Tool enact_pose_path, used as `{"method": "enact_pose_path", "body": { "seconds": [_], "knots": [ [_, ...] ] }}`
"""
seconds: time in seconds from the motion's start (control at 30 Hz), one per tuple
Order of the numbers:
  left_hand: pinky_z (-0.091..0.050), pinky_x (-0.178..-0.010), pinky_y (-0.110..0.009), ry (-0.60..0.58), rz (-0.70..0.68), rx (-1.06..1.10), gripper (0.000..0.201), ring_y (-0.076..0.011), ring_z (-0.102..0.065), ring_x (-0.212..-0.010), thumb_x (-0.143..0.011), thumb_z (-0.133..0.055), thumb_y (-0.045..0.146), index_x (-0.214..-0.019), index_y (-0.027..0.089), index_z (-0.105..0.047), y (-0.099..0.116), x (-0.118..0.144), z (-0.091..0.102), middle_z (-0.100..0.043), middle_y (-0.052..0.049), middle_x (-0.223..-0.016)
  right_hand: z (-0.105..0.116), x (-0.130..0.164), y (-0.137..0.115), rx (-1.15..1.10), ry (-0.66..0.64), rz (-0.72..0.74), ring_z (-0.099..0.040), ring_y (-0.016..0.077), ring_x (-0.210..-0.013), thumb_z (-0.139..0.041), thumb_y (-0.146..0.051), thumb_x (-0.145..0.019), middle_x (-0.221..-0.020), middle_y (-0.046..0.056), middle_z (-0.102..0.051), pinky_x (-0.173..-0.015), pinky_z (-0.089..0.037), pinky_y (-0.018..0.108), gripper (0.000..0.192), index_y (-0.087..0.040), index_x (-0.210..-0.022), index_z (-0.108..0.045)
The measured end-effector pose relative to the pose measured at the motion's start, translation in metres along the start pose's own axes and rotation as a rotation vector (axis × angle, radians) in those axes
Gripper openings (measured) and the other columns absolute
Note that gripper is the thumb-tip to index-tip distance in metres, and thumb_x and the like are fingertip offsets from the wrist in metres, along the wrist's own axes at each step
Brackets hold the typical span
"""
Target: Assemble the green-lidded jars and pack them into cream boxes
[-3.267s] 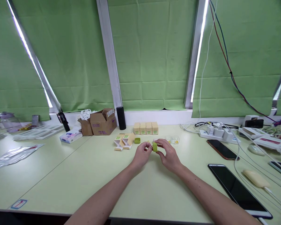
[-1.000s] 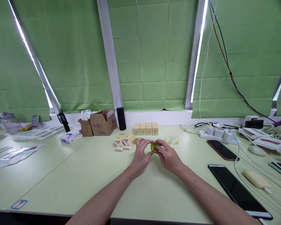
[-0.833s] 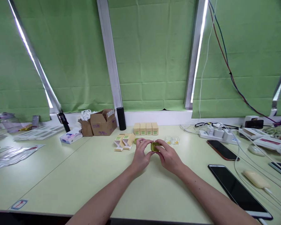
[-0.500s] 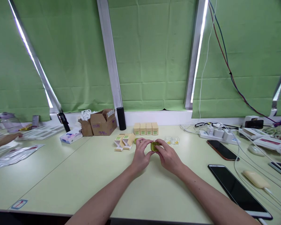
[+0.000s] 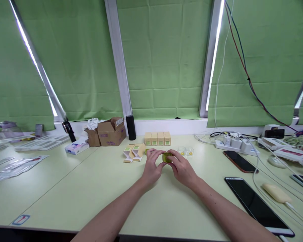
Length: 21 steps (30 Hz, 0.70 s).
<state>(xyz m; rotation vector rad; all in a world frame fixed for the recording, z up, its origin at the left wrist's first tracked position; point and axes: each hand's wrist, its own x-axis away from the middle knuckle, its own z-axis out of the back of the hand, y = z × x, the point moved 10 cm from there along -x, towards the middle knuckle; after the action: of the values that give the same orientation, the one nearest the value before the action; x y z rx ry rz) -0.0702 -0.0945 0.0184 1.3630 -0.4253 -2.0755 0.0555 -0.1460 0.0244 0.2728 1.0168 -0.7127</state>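
Observation:
Over the table's middle, my left hand [image 5: 153, 165] and my right hand [image 5: 182, 168] are both closed on one small yellow-green square case [image 5: 166, 157]. The left fingertips press its left side, while the right fingers reach over its front and partly hide the inside. Behind my left hand, part of another yellow-green piece [image 5: 146, 151] peeks out. Two opened cream cartons [image 5: 135, 152] with green labels lie to the left. A row of several closed cream cartons [image 5: 157, 138] stands farther back. Clear plastic cups with yellow centres [image 5: 185, 151] sit behind my right hand.
Brown cardboard boxes [image 5: 111, 132], a black cylinder [image 5: 130, 127] and a tissue pack [image 5: 77, 147] stand at the back left. On the right lie two dark phones [image 5: 240, 161] [image 5: 259, 205], a power strip [image 5: 234, 145] and loose cables. White trays [image 5: 42, 142] lie far left.
Another person's hand and forearm at the far left have gone out of view, and a pale tray-like thing there has shifted. My hands and the case look almost unchanged.

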Motion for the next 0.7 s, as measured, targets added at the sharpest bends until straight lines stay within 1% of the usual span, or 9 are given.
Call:
{"method": "enact_pose_path", "body": {
  "seconds": [0.13, 0.53, 0.7],
  "knots": [
    [-0.045, -0.108, -0.049, 0.000, -0.001, -0.006, 0.044, -0.0279, -0.047, -0.127, -0.083, -0.069, 0.008, -0.123, 0.026, -0.066, -0.0010, 0.0003, -0.0003, -0.068, -0.008, -0.122, 0.0011, 0.0000, 0.0001, -0.016, 0.010, -0.001, -0.065, 0.0263, -0.118, -0.042, -0.009, -0.101, -0.130, 0.016, -0.061, -0.088, -0.062, 0.040, 0.031, -0.022, -0.123, -0.059],
    [-0.045, -0.108, -0.051, 0.009, 0.002, 0.006, 0.043, -0.0284, -0.047, -0.126, -0.083, -0.069, 0.009, -0.123, 0.026, -0.067, 0.0010, 0.0006, 0.0002, -0.068, -0.008, -0.121, -0.0003, 0.0005, -0.0006, -0.006, -0.008, 0.010, -0.065, 0.0252, -0.112, -0.042, -0.007, -0.100, -0.130, 0.016, -0.059, -0.086, -0.062, 0.039, 0.032, -0.021, -0.122, -0.061],
    [-0.045, -0.108, -0.051, 0.005, 0.001, -0.002, 0.044, -0.0282, -0.045, -0.127, -0.085, -0.069, 0.010, -0.125, 0.026, -0.066, -0.0014, 0.0015, -0.0007, -0.068, -0.009, -0.121, -0.0024, 0.0015, 0.0007, -0.022, -0.017, -0.001, -0.064, 0.0258, -0.114, -0.041, -0.007, -0.100, -0.132, 0.016, -0.057, -0.088, -0.061, 0.042, 0.032, -0.022, -0.120, -0.062]
  ]
}}
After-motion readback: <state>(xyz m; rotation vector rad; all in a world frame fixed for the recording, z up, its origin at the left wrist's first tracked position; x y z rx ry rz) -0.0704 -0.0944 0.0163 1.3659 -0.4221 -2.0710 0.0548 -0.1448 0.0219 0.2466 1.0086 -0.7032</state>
